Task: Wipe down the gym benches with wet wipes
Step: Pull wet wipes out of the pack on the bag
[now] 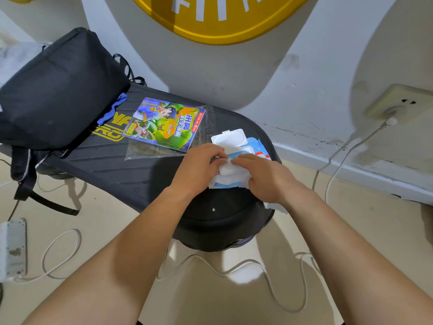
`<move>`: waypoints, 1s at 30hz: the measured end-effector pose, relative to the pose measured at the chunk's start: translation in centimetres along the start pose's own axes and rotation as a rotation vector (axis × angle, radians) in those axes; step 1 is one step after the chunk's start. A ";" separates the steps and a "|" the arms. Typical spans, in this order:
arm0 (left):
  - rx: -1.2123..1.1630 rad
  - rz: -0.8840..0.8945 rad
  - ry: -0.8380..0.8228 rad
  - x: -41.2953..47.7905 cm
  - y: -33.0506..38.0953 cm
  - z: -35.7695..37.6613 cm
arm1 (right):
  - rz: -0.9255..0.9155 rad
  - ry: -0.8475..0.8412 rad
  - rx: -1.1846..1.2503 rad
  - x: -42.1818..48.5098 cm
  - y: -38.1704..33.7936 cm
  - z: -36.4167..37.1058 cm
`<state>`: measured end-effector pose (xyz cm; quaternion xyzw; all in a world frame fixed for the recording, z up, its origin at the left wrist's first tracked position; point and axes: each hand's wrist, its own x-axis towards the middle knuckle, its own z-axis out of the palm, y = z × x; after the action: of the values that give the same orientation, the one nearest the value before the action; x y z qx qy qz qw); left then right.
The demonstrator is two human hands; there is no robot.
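Note:
A black gym bench [112, 160] with yellow lettering runs from the left to the middle of the head view. A blue and white wet wipe pack [236, 146] lies on its right end, its white lid flipped open. My left hand [199, 167] holds the pack down at its left side. My right hand [264, 177] pinches a white wipe [228, 170] at the pack's opening. A bit of white tissue [276, 206] shows under my right wrist.
A black backpack [58, 90] sits on the bench's left end. A colourful comic in a clear sleeve [164, 124] lies beside the pack. White cables [234, 270] and a power strip [11, 249] lie on the floor. A wall socket [398, 102] is at the right.

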<state>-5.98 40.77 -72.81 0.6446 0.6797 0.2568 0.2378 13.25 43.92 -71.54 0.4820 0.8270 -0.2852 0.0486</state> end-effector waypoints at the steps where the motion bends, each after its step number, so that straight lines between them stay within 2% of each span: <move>1: -0.021 0.004 0.024 0.0 0.0 0.0 | -0.006 0.005 -0.007 0.2 0.0 0.0; 5: -0.034 0.054 0.074 0.1 0.2 0.0 | -0.026 -0.004 0.013 0.8 -0.1 -0.1; 9: -0.039 0.048 0.061 0.1 -0.5 0.0 | -0.053 -0.009 0.223 0.5 0.4 -0.8; 15: 0.017 0.002 -0.011 0.0 0.2 0.4 | -0.117 0.244 0.331 0.0 0.9 -1.1; 17: 0.044 -0.040 -0.018 0.2 0.6 0.5 | -0.127 0.291 0.329 0.0 1.3 -1.3; 21: 0.094 -0.124 -0.035 0.8 1.1 0.3 | -0.140 0.253 0.285 -0.4 2.3 -1.4; 25: 0.075 -0.120 -0.057 0.7 1.6 0.2 | -0.164 0.268 0.271 -0.7 2.3 -0.8; 28: 0.093 -0.085 -0.132 0.4 1.7 0.3 | -0.155 0.292 0.255 -1.0 2.3 -1.0; 30: 0.070 -0.074 -0.170 0.4 1.4 0.4 | -0.146 0.245 0.183 -1.2 2.1 -1.1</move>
<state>-4.66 41.21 -72.14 0.6464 0.6889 0.1682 0.2814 15.88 44.33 -71.13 0.4544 0.8302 -0.3011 -0.1172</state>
